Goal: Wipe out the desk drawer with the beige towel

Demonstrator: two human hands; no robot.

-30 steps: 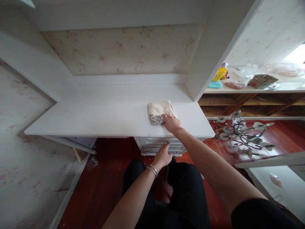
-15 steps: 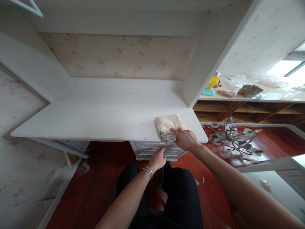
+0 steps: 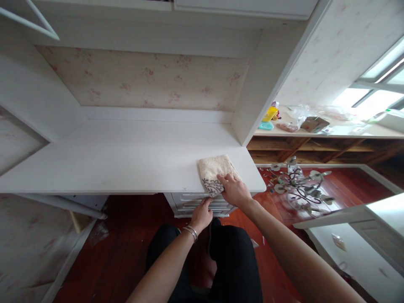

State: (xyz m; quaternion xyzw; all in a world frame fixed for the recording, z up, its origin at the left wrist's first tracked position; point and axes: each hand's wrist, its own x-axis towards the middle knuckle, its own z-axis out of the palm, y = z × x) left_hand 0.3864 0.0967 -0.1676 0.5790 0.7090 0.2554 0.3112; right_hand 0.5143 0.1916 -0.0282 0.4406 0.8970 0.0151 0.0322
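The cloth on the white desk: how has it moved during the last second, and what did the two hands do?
The right hand drew the beige cloth from mid-desk toward the front edge of the white desk, where its patterned end now slightly overhangs. The hand stayed pressed flat on the cloth throughout. The left hand stayed below the edge, at the drawer unit.

You are in a home bedroom: floral wallpaper, white built-in table, red wooden floor.
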